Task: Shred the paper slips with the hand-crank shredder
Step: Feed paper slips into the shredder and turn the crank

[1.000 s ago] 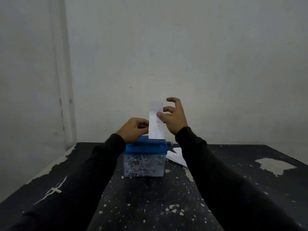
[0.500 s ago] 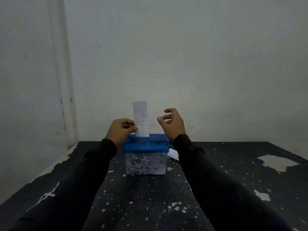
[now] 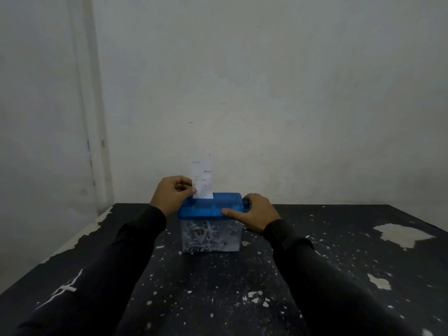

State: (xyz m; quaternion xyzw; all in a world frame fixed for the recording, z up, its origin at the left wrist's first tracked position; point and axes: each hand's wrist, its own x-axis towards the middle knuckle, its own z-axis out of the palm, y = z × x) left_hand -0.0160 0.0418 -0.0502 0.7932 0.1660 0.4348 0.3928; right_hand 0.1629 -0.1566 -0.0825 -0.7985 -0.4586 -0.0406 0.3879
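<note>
The hand-crank shredder stands mid-table, with a blue lid (image 3: pixel 206 209) on a clear bin (image 3: pixel 211 238) full of white shreds. A printed paper slip (image 3: pixel 203 174) stands upright in the lid's slot. My left hand (image 3: pixel 171 195) pinches the slip's lower left edge just above the lid. My right hand (image 3: pixel 254 213) is at the lid's right end. Its thumb lies along the lid's front edge and its fingers curl round the blue crank knob (image 3: pixel 246 203), which is mostly hidden.
The black table (image 3: pixel 218 287) has peeling paint, with a large bare patch (image 3: pixel 402 235) at the right. Its left edge (image 3: pixel 80 236) runs close to the wall corner. A plain wall rises just behind the shredder.
My right hand let go of the slip and dropped to the crank end of the lid. My left hand took over the slip, which now stands in the slot.
</note>
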